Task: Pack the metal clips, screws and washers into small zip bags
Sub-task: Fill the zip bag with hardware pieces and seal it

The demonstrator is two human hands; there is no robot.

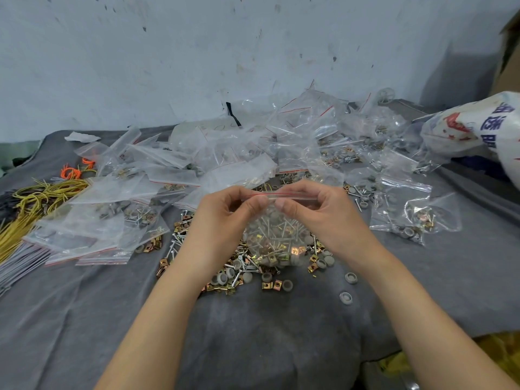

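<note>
A small clear zip bag (274, 237) with a red strip along its mouth hangs between my hands, holding screws, brass-coloured clips and grey washers. My left hand (225, 215) pinches the left part of the zip strip between thumb and fingers. My right hand (318, 212) pinches the right part, its thumb close to the left thumb. Under the bag lies a loose pile of clips, screws and washers (239, 271) on the grey cloth (267, 333). Two grey washers (348, 288) lie apart at the right of the pile.
Several filled and empty zip bags (253, 153) are heaped behind the pile, with flat stacked ones (92, 237) at the left and filled ones (408, 218) at the right. Yellow and orange ties (42, 198) lie far left. A large printed white sack (475, 128) sits at the right.
</note>
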